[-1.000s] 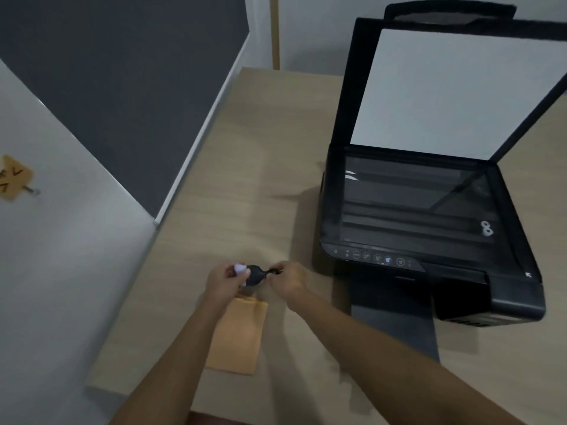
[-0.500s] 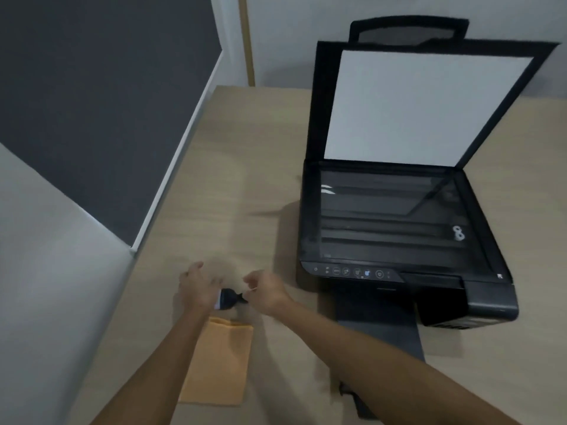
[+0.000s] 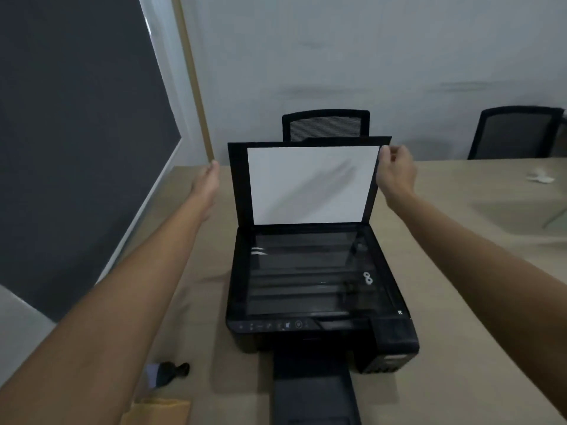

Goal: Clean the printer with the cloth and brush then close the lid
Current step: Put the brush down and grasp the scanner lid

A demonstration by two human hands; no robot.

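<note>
Both hands have left the brush, which they held together near the front edge half a second ago, and both arms now reach far forward to the raised lid. Beneath everything, the pale wooden surface (image 3: 460, 271) runs back to a grey wall, where two dark mesh chairs (image 3: 326, 124) stand behind its far edge. On the middle of the surface sits the black printer (image 3: 310, 302), its scanner glass (image 3: 316, 271) uncovered and its output tray drawn out toward the front edge. Its lid (image 3: 310, 184) stands upright at the back of the printer, white inner pad facing the person. On the lid's upper right corner the right hand (image 3: 397, 170) is grasping the edge, fingers curled over the black frame. Just beside the lid's left edge, near its top, the left hand (image 3: 208, 179) is stretched out with fingers straight, released and holding nothing; whether it touches the lid cannot be told. Near the front left corner of the surface lies the tan cloth (image 3: 159, 412), partly cut off by the bottom of the view and partly hidden by the left forearm. Just beyond the cloth, left of the output tray, rests the small brush (image 3: 167, 372), black handle and pale bristles, lying free on the surface.
</note>
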